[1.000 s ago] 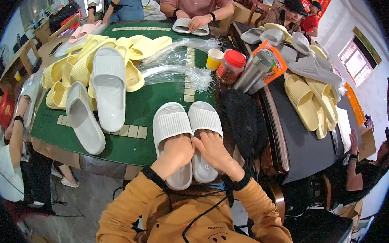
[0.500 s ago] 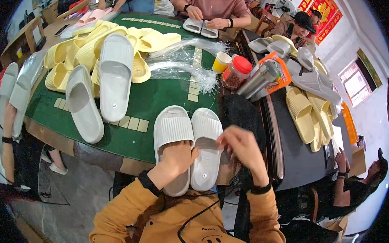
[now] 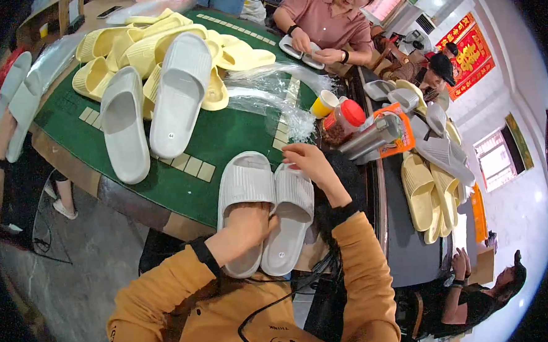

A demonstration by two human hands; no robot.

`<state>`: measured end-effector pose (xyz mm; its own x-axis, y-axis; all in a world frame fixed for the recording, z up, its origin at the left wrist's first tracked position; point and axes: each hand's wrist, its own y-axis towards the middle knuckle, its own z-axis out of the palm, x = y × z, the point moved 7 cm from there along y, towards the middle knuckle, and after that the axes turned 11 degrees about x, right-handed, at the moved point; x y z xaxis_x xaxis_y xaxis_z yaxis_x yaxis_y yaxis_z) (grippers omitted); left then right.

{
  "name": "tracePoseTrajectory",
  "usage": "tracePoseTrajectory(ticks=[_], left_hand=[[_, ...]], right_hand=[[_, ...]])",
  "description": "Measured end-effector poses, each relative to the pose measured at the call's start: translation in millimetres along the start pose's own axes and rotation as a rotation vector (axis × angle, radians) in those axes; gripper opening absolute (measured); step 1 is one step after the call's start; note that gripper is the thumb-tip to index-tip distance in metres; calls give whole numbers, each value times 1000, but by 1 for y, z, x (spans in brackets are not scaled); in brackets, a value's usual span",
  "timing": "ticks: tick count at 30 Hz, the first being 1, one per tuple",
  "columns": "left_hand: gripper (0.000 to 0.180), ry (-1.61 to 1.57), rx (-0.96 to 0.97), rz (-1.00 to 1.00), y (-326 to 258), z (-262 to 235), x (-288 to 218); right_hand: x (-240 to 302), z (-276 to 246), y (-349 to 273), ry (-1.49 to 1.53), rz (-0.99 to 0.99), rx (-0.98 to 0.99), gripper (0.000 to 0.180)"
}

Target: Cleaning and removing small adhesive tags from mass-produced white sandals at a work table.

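A pair of light grey slide slippers lies side by side before me, toes pointing away. My left hand (image 3: 243, 229) reaches under the strap of the left slipper (image 3: 245, 182) and grips it, thumb by its inner edge; the other fingers are hidden inside. At the toe of the right slipper (image 3: 284, 248), my right hand (image 3: 311, 166) has its fingers bent together in a pinch. Anything between those fingertips is too small to make out. Beyond, a larger-looking grey slipper (image 3: 180, 101) and its mate (image 3: 125, 126) lean on heaped yellow slippers (image 3: 147, 50).
Bundles of clear plastic strands (image 3: 264, 100) lie on the green table mat (image 3: 68, 141). To the right are a yellow cup (image 3: 324, 104), a red-lidded jar (image 3: 344, 123), a steel flask (image 3: 371, 140) and more slippers (image 3: 419, 191). Across the table a person (image 3: 328, 19) handles grey slippers.
My right hand has moved forward and left, from beside the right slipper's strap to its toe. My left hand stays in the left slipper. The view has shifted slightly.
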<state>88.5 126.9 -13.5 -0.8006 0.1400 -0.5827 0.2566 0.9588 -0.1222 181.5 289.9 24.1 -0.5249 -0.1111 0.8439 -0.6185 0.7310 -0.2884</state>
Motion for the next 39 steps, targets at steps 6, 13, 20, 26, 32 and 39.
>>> tracePoseTrajectory(ticks=[6,13,20,26,32,39], left_hand=[[49,-10,232,-88,3,-4,-6],[53,69,111,-32,1,1,-4],[42,204,-405,375,-51,-40,-26],[25,-41,-56,246,-31,-87,-26],[16,-281,-561,426,35,-105,0],[23,-522,-282,285,69,-77,8]], right_hand=[[12,20,32,-356,69,10,33],[30,21,26,-333,-99,-56,19],[55,8,-21,-189,-193,-154,16],[57,34,-56,-219,-329,-253,12],[31,43,-54,-160,-342,-367,10],[16,33,-56,-21,-265,-438,11]])
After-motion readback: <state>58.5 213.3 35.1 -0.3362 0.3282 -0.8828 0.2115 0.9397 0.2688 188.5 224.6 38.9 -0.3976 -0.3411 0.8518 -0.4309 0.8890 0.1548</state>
